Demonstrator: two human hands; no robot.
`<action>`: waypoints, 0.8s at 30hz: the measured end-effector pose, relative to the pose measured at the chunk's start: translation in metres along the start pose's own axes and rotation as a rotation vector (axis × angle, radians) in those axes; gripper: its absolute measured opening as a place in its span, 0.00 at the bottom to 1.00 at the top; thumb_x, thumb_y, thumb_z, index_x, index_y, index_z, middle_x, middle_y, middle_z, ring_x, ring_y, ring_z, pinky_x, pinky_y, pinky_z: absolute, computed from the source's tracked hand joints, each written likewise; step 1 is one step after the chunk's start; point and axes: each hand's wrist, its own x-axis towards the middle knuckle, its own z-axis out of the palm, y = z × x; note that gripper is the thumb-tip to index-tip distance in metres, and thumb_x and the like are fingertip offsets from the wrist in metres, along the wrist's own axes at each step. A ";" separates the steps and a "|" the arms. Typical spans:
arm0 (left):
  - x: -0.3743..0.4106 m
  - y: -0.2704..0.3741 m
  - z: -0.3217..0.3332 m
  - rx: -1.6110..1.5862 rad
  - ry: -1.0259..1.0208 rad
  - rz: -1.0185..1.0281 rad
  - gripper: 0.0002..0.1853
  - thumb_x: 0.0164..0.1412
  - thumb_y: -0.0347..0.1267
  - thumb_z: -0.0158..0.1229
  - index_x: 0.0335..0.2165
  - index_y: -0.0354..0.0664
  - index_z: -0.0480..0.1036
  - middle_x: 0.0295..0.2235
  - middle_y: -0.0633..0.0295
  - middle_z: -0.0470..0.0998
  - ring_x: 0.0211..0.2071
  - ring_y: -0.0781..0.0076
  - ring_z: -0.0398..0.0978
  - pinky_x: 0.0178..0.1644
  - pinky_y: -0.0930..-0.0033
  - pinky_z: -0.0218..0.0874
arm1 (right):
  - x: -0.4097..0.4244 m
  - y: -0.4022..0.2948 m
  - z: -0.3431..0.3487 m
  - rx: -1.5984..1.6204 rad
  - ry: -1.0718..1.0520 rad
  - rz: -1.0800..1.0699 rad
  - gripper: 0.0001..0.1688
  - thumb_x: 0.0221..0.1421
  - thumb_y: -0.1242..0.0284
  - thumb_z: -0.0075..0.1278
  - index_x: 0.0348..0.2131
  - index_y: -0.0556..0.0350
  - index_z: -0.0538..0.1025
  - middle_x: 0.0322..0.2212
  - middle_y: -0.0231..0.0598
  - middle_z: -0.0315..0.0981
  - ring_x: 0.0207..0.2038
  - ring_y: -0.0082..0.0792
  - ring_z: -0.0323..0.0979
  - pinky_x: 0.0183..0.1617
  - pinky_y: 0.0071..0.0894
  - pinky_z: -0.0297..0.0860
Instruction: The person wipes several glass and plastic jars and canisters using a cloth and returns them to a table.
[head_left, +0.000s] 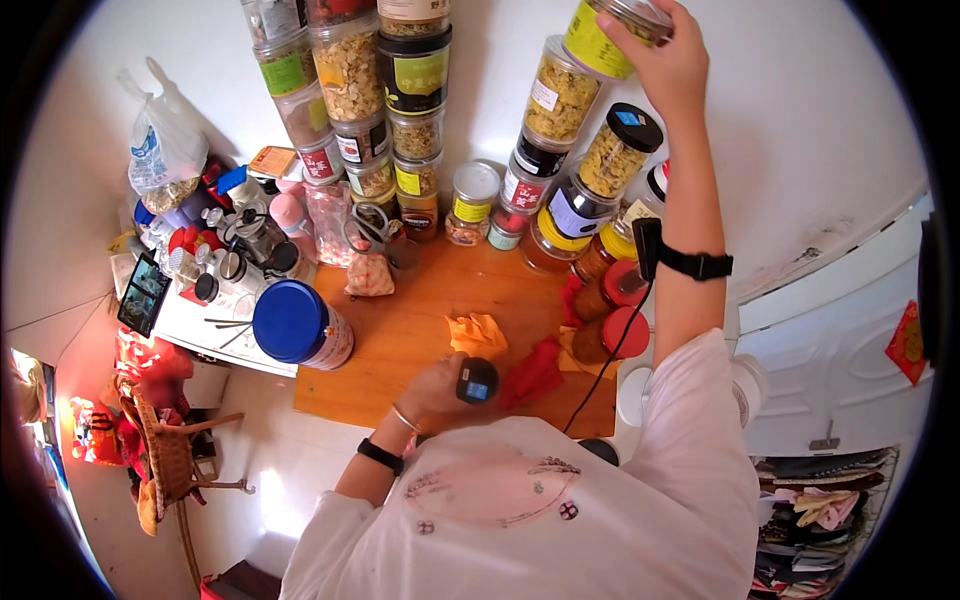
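Observation:
Raised high at the top right, my right hand (671, 56) grips a clear jar with a yellow-green label (596, 41). That jar sits at the top of a stack, above a clear jar of dried yellow flowers (562, 94); whether its base bears on it I cannot tell. Low over the table's near side, my left hand (435, 386) holds a jar with a black lid (477, 380), whose body is mostly hidden below the lid. Just beyond it lies a crumpled orange cloth (477, 334). To its right is a red cloth (534, 373).
Stacked jars of dried goods (349, 71) stand against the wall at left. A large blue-lidded tub (289, 322) stands at the wooden table's (397, 315) left edge. Red-lidded jars (625, 332) stand at right. A black cable (611, 356) hangs from my right wrist.

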 end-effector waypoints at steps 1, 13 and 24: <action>-0.002 0.007 -0.004 -0.001 0.008 -0.006 0.37 0.39 0.43 0.72 0.44 0.35 0.65 0.33 0.42 0.77 0.36 0.43 0.77 0.38 0.52 0.69 | 0.009 0.007 0.011 -0.099 0.059 -0.064 0.36 0.44 0.63 0.66 0.49 0.63 0.70 0.45 0.52 0.71 0.47 0.48 0.71 0.53 0.42 0.67; -0.010 0.022 -0.014 -0.166 -0.005 -0.133 0.44 0.34 0.40 0.75 0.49 0.34 0.62 0.39 0.42 0.76 0.42 0.43 0.75 0.45 0.53 0.68 | -0.007 0.043 0.032 -0.342 0.186 -0.253 0.44 0.45 0.63 0.65 0.56 0.61 0.62 0.50 0.52 0.64 0.53 0.49 0.64 0.59 0.42 0.61; 0.020 0.016 -0.036 -0.934 0.287 -0.144 0.39 0.47 0.35 0.72 0.53 0.32 0.62 0.45 0.56 0.73 0.48 0.69 0.72 0.51 0.67 0.65 | -0.272 0.030 0.028 0.146 -1.077 0.069 0.53 0.44 0.53 0.65 0.61 0.59 0.60 0.51 0.52 0.67 0.46 0.45 0.72 0.49 0.35 0.68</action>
